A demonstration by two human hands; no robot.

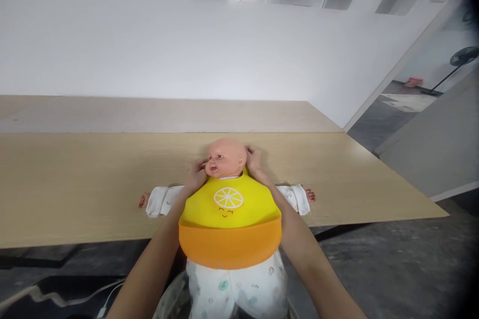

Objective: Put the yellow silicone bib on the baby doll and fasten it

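The fingers of the left hand (200, 168) lie close together and curl against the cheek of a baby doll (226, 157), while the fingers of the right hand (252, 153) sit together, cupped around the far side of its head by the ear. Between them, the two hands hold the head, which is turned toward the person's left. Both forearms run back along the sides of a yellow silicone bib (228, 204) with a lemon face on it, and its orange catch pocket (230, 245) lies at the bottom.

The doll lies on its back on a pale wood worktop (75, 184), with its long axis pointing straight away from the person, head farthest and legs nearest. Its white sleeves (162, 199) stretch out to each side, and the bare doll hand (310, 195) on the right rests flat on the wood. The pocket hangs past the near edge, and the printed white trousers (235, 289) are beyond that edge, below the bib.

A second, paler board (149, 114) lies behind the worktop against a white wall (187, 45). A cable (56, 298) runs across the dark floor (355, 269), and a black standing fan (462, 57) is far off to the right.
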